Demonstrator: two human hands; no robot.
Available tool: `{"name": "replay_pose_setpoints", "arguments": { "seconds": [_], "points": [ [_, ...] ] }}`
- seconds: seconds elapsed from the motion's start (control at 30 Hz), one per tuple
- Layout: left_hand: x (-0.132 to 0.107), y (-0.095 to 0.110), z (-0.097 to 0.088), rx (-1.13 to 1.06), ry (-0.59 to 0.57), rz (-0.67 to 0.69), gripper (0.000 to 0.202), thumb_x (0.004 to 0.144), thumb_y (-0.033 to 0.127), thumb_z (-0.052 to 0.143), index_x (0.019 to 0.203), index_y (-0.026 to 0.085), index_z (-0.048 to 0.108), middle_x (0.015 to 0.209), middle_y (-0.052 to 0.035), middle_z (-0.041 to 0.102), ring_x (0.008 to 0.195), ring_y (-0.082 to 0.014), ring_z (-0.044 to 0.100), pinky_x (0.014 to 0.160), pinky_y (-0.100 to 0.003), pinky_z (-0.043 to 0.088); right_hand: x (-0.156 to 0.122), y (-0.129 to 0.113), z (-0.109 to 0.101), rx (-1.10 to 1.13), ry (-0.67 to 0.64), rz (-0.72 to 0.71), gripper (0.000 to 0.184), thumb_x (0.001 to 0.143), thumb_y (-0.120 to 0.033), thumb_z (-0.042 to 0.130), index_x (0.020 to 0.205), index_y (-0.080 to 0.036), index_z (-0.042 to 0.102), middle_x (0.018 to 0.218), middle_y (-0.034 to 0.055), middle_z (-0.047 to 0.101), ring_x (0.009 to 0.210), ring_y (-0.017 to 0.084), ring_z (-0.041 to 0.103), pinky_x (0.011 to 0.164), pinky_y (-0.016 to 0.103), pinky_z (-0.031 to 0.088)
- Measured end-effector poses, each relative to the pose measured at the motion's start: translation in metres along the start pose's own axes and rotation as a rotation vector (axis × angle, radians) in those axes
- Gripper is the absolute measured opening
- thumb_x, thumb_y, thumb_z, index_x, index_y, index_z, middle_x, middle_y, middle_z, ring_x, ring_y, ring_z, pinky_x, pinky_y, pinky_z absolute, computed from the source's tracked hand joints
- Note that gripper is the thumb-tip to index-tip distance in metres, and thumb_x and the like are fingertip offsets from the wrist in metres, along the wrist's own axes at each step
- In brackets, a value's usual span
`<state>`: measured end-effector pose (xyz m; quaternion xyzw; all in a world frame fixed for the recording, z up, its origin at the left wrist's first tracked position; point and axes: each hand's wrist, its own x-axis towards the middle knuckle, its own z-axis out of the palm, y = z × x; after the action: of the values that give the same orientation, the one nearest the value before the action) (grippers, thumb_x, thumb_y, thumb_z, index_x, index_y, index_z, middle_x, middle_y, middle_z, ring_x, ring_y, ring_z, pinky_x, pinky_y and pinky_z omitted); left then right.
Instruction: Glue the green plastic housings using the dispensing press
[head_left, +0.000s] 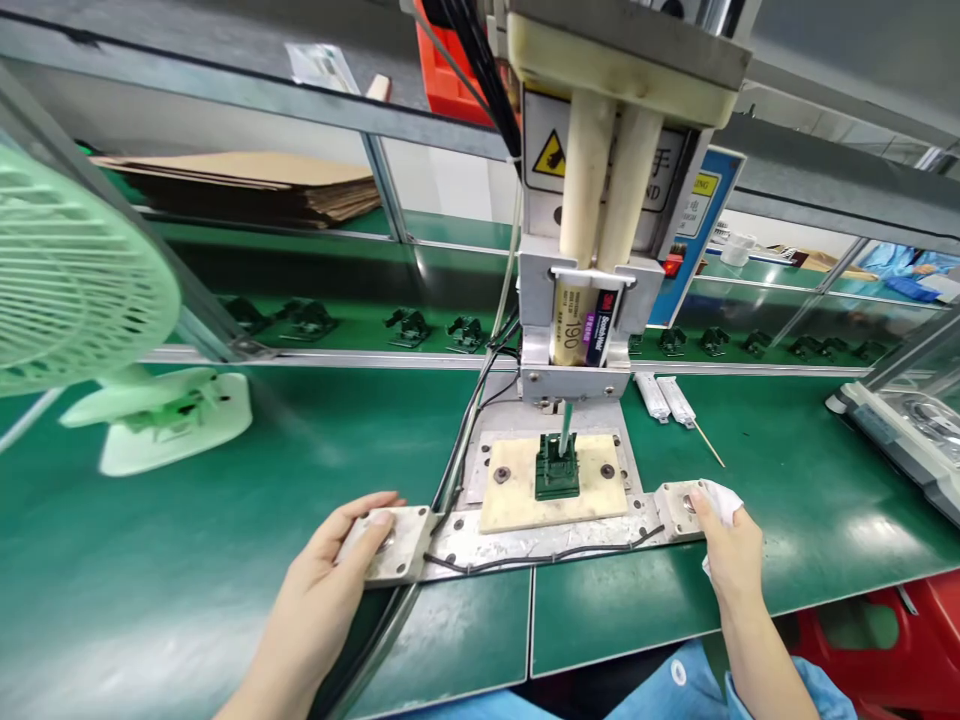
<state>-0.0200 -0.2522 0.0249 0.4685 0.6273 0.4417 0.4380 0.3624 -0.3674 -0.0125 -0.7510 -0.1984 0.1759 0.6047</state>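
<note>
My left hand [334, 560] is closed around the left metal button block [411, 540], its thumb over the round button. At the other end of the fixture's bar, my right hand [731, 545] holds a crumpled white wipe [724, 500], thumb pressed on the button of the right block [670, 512]. Between my hands, a dark green plastic part [557, 480] sits on a cream base plate [517, 500]. Above it stands a dispensing press with an adhesive cartridge [581, 322]; its thin greenish nozzle [565, 425] reaches down to the part. The nozzle's tip is hard to make out.
A light green fan [75, 280] stands at the left. Several dark plastic parts [407, 325] line the ledge behind. White tubes [652, 398] and a thin stick lie right of the press. Black cables [469, 420] run along its left side. A red stool [892, 640] is lower right.
</note>
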Motion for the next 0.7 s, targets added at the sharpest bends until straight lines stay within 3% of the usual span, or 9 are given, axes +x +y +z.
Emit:
{"name": "replay_pose_setpoints", "arguments": {
  "seconds": [0.13, 0.3, 0.7],
  "points": [
    [0.0013, -0.0041, 0.0005, -0.052, 0.002, 0.015, 0.061, 0.063, 0.066, 0.075, 0.102, 0.02, 0.068, 0.103, -0.0073, 0.074, 0.082, -0.0225, 0.067, 0.067, -0.027, 0.054, -0.0013, -0.0042, -0.0004, -0.021, 0.016, 0.006, 0.066, 0.057, -0.058, 0.084, 0.101, -0.009, 0.075, 0.096, 0.0132, 0.075, 0.096, 0.034, 0.068, 0.085, 0.041, 0.053],
    [0.0011, -0.0068, 0.0012, -0.054, -0.029, 0.01, 0.063, 0.065, 0.064, 0.075, 0.108, 0.019, 0.065, 0.109, -0.009, 0.072, 0.087, -0.0214, 0.067, 0.072, -0.025, 0.055, -0.0027, -0.0051, -0.0001, -0.046, 0.026, -0.004, 0.066, 0.057, -0.059, 0.083, 0.099, -0.009, 0.075, 0.095, 0.0134, 0.075, 0.094, 0.033, 0.068, 0.08, 0.039, 0.055],
    [-0.0012, -0.0056, 0.0038, -0.135, 0.014, -0.004, 0.058, 0.068, 0.066, 0.072, 0.101, 0.019, 0.067, 0.102, -0.0061, 0.072, 0.078, -0.0184, 0.064, 0.065, -0.023, 0.052, 0.0013, 0.0031, -0.0025, -0.075, 0.032, 0.01, 0.066, 0.063, -0.066, 0.077, 0.1, -0.011, 0.074, 0.097, 0.0119, 0.075, 0.097, 0.033, 0.067, 0.085, 0.04, 0.051]
  ]
}}
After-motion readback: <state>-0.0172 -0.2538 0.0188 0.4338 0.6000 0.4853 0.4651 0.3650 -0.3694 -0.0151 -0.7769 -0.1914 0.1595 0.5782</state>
